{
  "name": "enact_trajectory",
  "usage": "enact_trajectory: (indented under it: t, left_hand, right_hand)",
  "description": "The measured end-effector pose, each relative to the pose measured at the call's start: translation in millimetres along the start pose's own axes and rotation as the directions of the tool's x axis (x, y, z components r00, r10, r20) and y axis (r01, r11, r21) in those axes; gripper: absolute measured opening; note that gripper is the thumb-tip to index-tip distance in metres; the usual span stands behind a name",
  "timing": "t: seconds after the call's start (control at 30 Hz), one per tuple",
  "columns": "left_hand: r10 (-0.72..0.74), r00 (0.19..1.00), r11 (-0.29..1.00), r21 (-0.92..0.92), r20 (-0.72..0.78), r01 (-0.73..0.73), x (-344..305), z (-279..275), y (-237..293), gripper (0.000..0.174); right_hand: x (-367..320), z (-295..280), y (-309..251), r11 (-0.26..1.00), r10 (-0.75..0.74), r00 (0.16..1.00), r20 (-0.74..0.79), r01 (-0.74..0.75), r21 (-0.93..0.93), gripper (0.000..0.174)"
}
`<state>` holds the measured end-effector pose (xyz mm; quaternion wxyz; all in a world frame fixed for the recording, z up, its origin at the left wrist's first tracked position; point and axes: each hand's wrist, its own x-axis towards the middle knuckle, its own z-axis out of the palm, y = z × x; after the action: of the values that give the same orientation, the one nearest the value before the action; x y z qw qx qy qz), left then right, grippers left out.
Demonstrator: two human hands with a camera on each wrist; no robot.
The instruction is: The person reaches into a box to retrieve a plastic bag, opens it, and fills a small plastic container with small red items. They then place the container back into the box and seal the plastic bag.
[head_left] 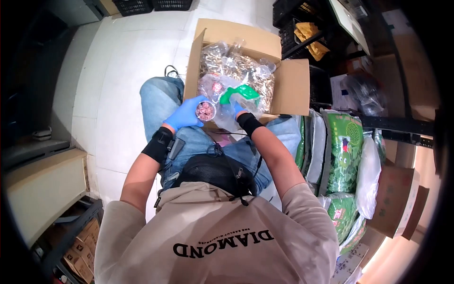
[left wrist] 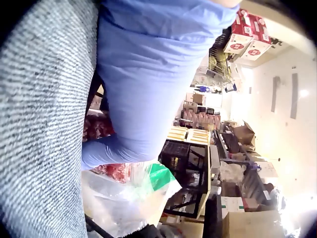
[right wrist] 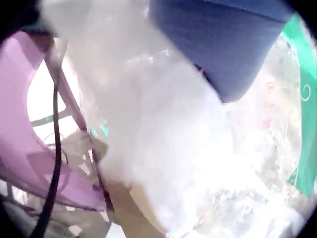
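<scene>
In the head view, my left hand [head_left: 185,114], in a blue glove, grips a clear round tub [head_left: 205,111] of small pinkish-red pieces. Just right of it, my gloved right hand [head_left: 238,109] is at a clear plastic bag [head_left: 226,122] with a green band [head_left: 241,93]; the film and wrist hide its fingers. The left wrist view shows the left glove [left wrist: 143,84] beside red pieces [left wrist: 118,172] and the bag [left wrist: 111,201]. Cloudy film [right wrist: 158,124] lies against the right glove [right wrist: 223,44] in the right wrist view, fingertips not clear.
An open cardboard box [head_left: 292,87] stands between the knees, filled with many small wrapped pieces [head_left: 241,66] and clear plastic. Green printed sacks [head_left: 344,151] stand at the right, beside dark shelving. Black crates [head_left: 172,4] are on the tiled floor [head_left: 123,52] at the far end.
</scene>
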<state>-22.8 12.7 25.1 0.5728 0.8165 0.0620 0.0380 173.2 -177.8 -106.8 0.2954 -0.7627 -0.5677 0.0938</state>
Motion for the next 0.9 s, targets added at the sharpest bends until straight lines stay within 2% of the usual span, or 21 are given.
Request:
enact_trajectory:
  t: [0.07,0.17,0.27,0.37,0.43,0.5,0.53,0.57,0.6,0.63,0.67,0.7,0.73,0.8,0.83,0.9]
  left_hand:
    - [-0.042,0.999,0.999,-0.009,0.003,0.042,-1,-3,4,0.065]
    - [-0.018,1.000,1.000,-0.011,0.013,0.018,0,-1,0,0.066]
    - [-0.038,0.999,0.999,-0.027,0.030,0.039,0,0,-1,0.065]
    - [-0.015,1.000,1.000,-0.020,0.024,0.016,1,0,-1,0.063]
    - [-0.022,1.000,0.999,-0.035,0.020,0.023,0,0,-1,0.063]
    - [-0.031,0.999,0.998,-0.051,0.012,0.032,0,0,-3,0.063]
    - [-0.030,0.999,0.999,-0.038,0.013,0.030,0,0,-5,0.064]
    - [-0.028,1.000,0.999,-0.026,0.014,0.028,0,1,-6,0.064]
    - [-0.029,0.999,0.999,-0.029,0.012,0.030,-1,1,-6,0.064]
    - [-0.028,0.999,0.999,-0.031,0.016,0.028,0,1,-5,0.064]
    - [-0.025,0.999,0.999,-0.031,0.021,0.026,1,1,-5,0.064]
    - [-0.024,1.000,0.999,-0.035,0.019,0.025,1,1,-5,0.064]
    - [-0.030,0.999,0.999,-0.033,0.021,0.030,1,1,-5,0.064]
    - [-0.035,0.999,0.999,-0.030,0.022,0.036,1,1,-5,0.064]
    - [-0.035,0.999,0.998,-0.047,0.025,0.036,1,0,-3,0.063]
    - [-0.042,0.999,0.997,-0.064,0.018,0.043,-2,-1,-4,0.063]
  right_hand:
    - [-4,11,9,0.921,0.145,0.980,0.133,-0.183,0.345,0.042]
    - [-9,20,18,0.685,0.259,0.902,0.345,-0.423,0.593,0.043]
    - [-11,34,27,0.543,0.288,0.841,0.459,-0.538,0.645,0.046]
    - [-15,73,67,0.531,0.326,0.779,0.536,-0.620,0.578,0.051]
    - [-22,84,82,0.534,0.330,0.763,0.556,-0.636,0.556,0.052]
    - [-24,64,62,0.537,0.174,0.902,0.395,-0.423,0.730,0.045]
    - [-16,42,36,0.537,0.170,0.900,0.401,-0.426,0.728,0.045]
    - [-2,9,-2,0.289,0.373,0.809,0.454,-0.566,0.772,0.044]
    - [7,-10,-23,0.010,0.534,0.662,0.525,-0.626,0.780,0.044]
    - [4,-7,-18,0.011,0.535,0.661,0.527,-0.629,0.777,0.044]
    - [0,-3,-10,0.679,0.435,0.894,0.108,-0.405,0.612,0.043]
    - [-3,-1,0,0.996,0.039,0.985,-0.166,-0.026,0.083,0.041]
    - [-1,-6,5,0.996,0.040,0.986,-0.162,-0.027,0.080,0.041]
    - [7,-17,16,0.950,0.308,0.950,0.049,-0.304,-0.071,0.036]
    - [11,-32,6,0.951,0.305,0.951,0.053,-0.301,-0.071,0.036]
    - [23,-79,-34,0.839,0.493,0.853,0.171,-0.518,0.168,0.025]
